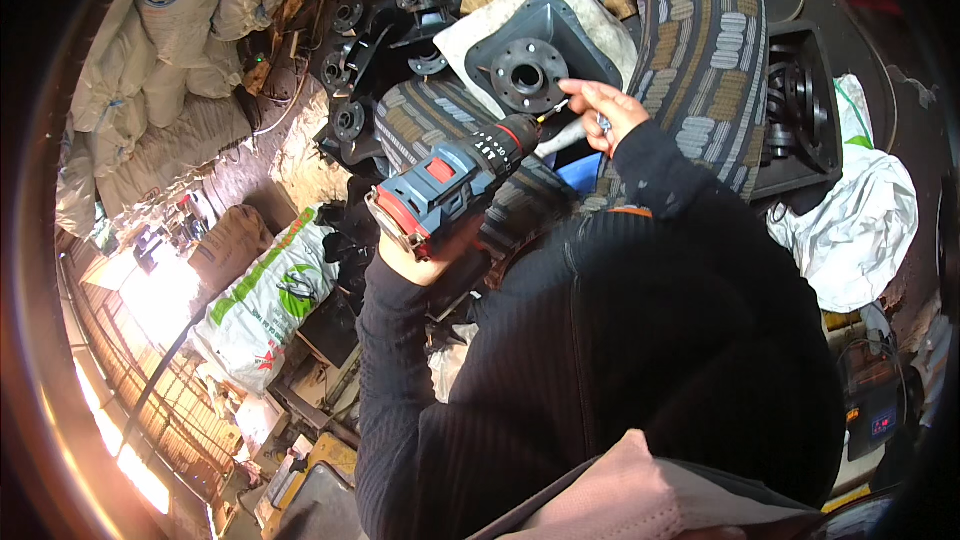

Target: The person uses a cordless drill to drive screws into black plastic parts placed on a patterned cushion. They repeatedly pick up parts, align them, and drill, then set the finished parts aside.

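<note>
A blue-grey cordless drill (450, 180) with red accents lies across my front, its chuck toward the upper right. My left hand (425, 252) is wrapped round its grip, partly hidden under the drill body. Beyond the bit, a black moulded part (565, 30) with a round, holed flange rests on a pale cloth (470, 45) over my lap. My right hand (608, 112) is by the drill's tip and the flange's near right edge. Its thumb and fingers are pinched together, with a small shiny bit of something showing between them; its kind cannot be made out.
More black flanged parts (350, 65) are piled at the left of my patterned-cloth legs (700, 50). A black crate (800, 165) of dark ring-shaped parts stands at the right, beside a white sack (860, 230). Filled sacks (150, 50) line the far left.
</note>
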